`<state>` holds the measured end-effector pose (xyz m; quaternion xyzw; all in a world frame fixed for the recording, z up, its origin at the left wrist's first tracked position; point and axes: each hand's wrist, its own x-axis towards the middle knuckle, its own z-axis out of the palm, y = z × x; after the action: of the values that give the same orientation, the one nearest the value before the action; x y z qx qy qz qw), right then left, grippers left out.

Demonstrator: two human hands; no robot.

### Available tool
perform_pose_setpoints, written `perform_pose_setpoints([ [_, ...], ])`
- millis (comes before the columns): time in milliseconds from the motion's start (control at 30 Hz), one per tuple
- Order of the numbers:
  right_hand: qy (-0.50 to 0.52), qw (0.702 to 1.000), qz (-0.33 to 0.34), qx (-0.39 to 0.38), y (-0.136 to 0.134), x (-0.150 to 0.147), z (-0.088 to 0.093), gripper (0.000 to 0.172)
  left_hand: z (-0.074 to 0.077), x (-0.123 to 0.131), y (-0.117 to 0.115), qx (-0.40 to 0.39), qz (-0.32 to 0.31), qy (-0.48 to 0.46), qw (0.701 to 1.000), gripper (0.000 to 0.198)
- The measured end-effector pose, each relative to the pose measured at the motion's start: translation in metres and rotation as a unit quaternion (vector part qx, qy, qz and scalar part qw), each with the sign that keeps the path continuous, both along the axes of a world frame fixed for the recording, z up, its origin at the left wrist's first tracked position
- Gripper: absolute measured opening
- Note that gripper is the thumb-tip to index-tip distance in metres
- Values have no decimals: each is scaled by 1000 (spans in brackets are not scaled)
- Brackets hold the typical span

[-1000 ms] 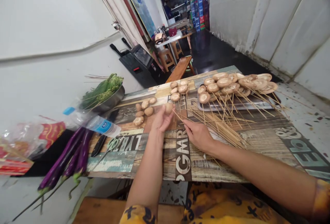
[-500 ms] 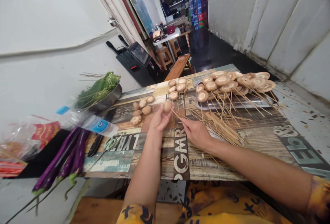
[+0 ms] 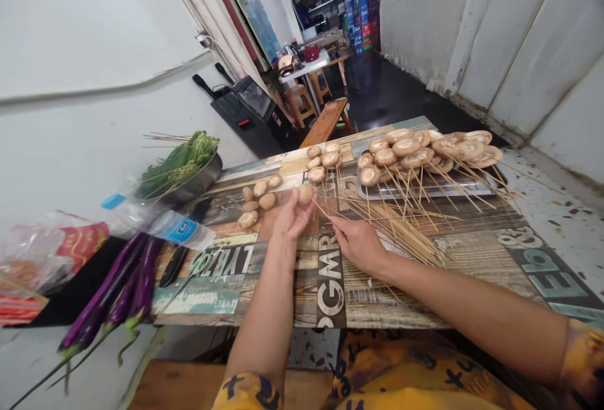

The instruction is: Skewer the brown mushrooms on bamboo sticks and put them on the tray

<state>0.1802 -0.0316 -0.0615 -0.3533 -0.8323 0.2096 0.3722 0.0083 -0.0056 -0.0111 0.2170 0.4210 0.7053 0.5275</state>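
Note:
Between the fingers of my left hand [image 3: 292,218] is a brown mushroom [image 3: 305,194], lifted over the table. My right hand [image 3: 356,240] pinches a thin bamboo skewer [image 3: 323,207], whose far end meets the mushroom; whether it has gone in I cannot tell. Beyond my left hand lie several loose mushrooms [image 3: 267,201]. A small group of skewered mushrooms [image 3: 331,159] rests further back. To the right, a clear tray [image 3: 434,191] holds a heap of skewered mushrooms [image 3: 406,147], their sticks pointing towards me. Bare skewers [image 3: 401,227] are piled beside my right hand.
On the left are purple eggplants [image 3: 101,290] overhanging the table edge, a black-handled knife [image 3: 173,266], a water bottle [image 3: 182,229] on its side, plastic bags [image 3: 51,246] and a metal bowl [image 3: 201,178] of greens. A wooden bench [image 3: 327,122] stands past the patterned table [image 3: 278,300].
Hardly anything differs. Both hands keep the mushroom and skewer in almost the same place, and the whole view has shifted very slightly.

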Motion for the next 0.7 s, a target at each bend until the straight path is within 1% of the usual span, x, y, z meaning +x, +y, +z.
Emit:
perform_pose_setpoints([
  [200, -12, 1000, -6, -12, -1, 0, 2, 29, -2, 1, -1, 3, -11, 26, 1000, 18],
  [367, -48, 998, -17, -28, -3, -1, 7, 28, -2, 5, -2, 8, -28, 54, 998, 19],
  [500, -67, 997, -26, -28, -3, -1, 9, 28, -2, 9, -4, 8, -35, 52, 998, 18],
  [700, -56, 998, -33, -20, -1, -5, 9, 27, 0, 14, -5, 2, -49, 60, 997, 19],
])
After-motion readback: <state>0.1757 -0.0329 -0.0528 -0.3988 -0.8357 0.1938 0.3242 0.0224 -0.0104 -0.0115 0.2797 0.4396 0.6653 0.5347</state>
